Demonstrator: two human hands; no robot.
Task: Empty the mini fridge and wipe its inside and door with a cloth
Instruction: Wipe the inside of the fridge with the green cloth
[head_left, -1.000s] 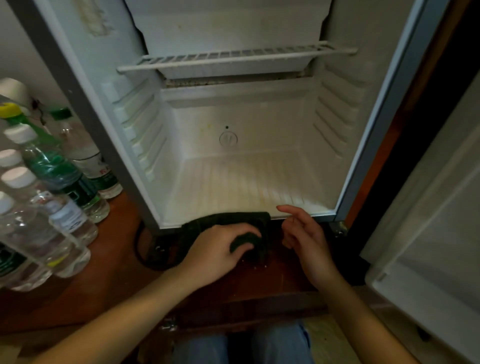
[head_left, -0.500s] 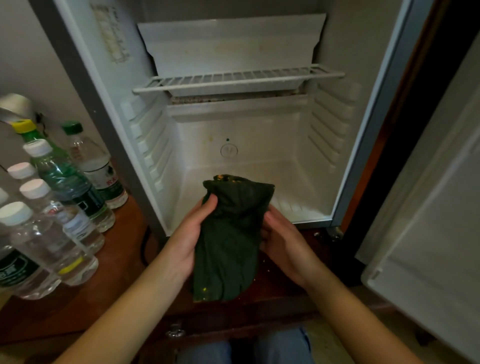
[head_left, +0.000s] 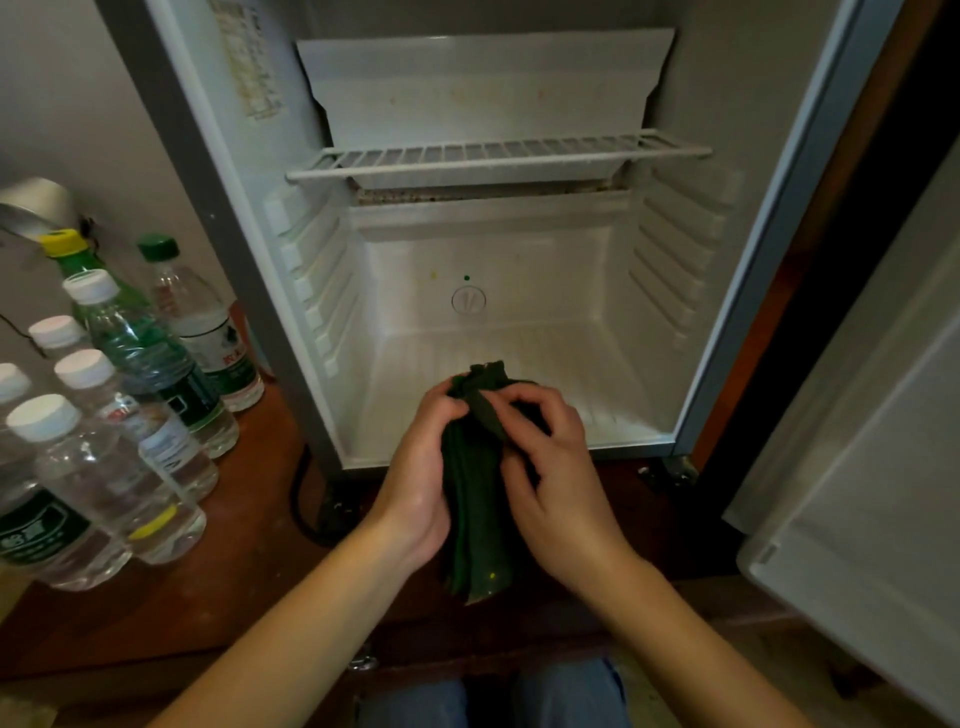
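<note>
Fridge (head_left: 519, 249) emptied, hands (head_left: 421, 483) gripping cloth (head_left: 475, 499)

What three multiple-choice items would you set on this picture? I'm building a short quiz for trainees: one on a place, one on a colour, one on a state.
1. Where do the bottles stand?
A. left of the fridge
B. on its wire shelf
C. in its door

2. What colour is the cloth?
A. white
B. red
C. dark green

3. How is the cloth held?
A. by one hand
B. by both hands
C. by neither; it lies in the fridge

Key:
1 A: the bottles are grouped on the wooden top outside the fridge's left wall.
2 C: the folds showing between the hands are dark green.
3 B: the left hand and the right hand both curl round it in front of the fridge.
</note>
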